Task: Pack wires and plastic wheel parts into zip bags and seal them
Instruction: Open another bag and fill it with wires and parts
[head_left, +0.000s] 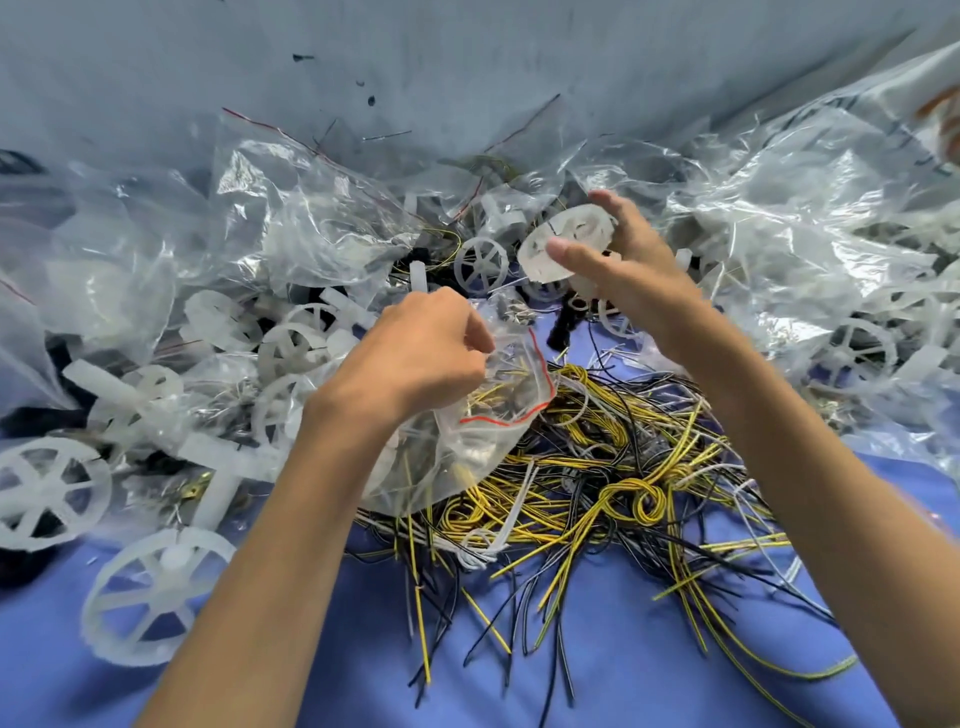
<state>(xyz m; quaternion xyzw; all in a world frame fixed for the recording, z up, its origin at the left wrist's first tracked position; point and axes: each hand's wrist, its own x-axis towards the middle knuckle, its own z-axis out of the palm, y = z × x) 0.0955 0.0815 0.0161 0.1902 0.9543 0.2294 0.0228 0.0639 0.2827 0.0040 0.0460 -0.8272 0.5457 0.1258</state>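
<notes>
Seen from the head camera, over a blue table: the left hand pinches the rim of one small clear zip bag with a red seal line. Its mouth gapes, and yellow wire ends show through the plastic. The bag rests on the near edge of a tangled heap of yellow, black and white wires. The right hand, raised just beyond it, grips a single white plastic wheel disc between thumb and fingers. Two large spoked wheels lie at lower left. Many more, too jumbled to count, mix with crumpled clear bags behind.
</notes>
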